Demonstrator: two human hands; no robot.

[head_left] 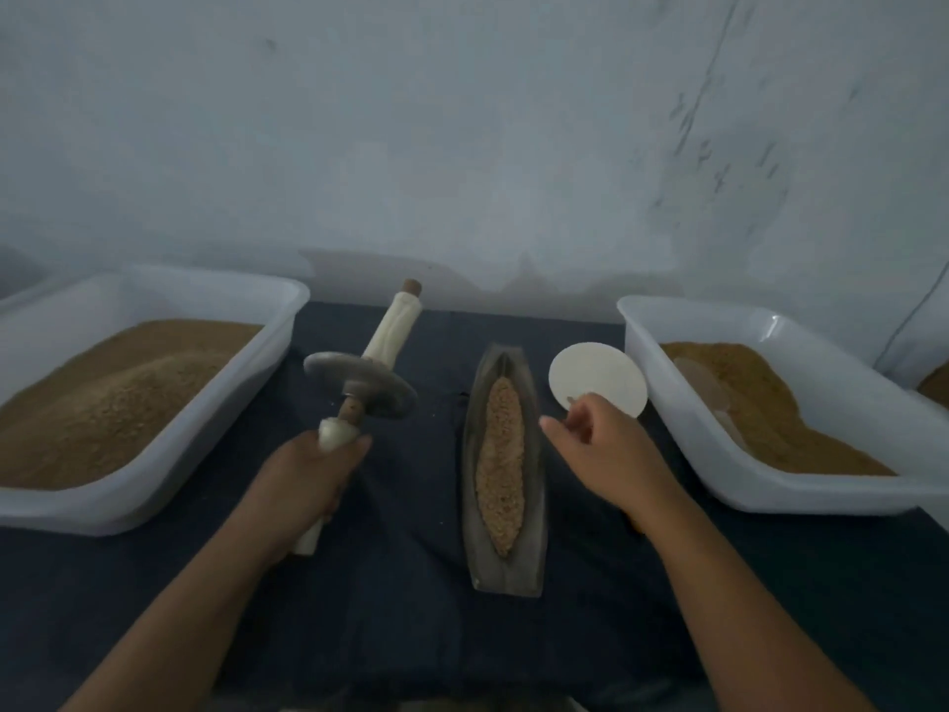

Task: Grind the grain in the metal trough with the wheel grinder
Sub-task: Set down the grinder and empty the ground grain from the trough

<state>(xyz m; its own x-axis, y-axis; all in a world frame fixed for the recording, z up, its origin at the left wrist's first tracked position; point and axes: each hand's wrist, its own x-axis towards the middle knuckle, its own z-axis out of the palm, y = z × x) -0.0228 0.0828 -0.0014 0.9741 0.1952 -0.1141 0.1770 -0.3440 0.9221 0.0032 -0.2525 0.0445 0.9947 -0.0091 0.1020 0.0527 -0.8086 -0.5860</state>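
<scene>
Metal trough (pixel 504 470), boat-shaped and dull grey, lying on dark cloth (pixel 400 598) between two white plastic tubs (pixel 154 511) of brown meal, coarse grain (pixel 500 470) heaped along its groove. Wheel grinder (pixel 360 383) held off to the left, left hand (pixel 308 480) wrapped round its near pale handle. Right hand (pixel 601 444) pinching a white disc (pixel 598 385). Best next: set disc aside, grip both handles, seat wheel squarely in groove.

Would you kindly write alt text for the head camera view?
The left hand holds a wheel grinder beside a boat-shaped metal trough of grain on dark cloth; the right hand pinches a white disc. Plastic tubs of brown powder flank them.
</scene>
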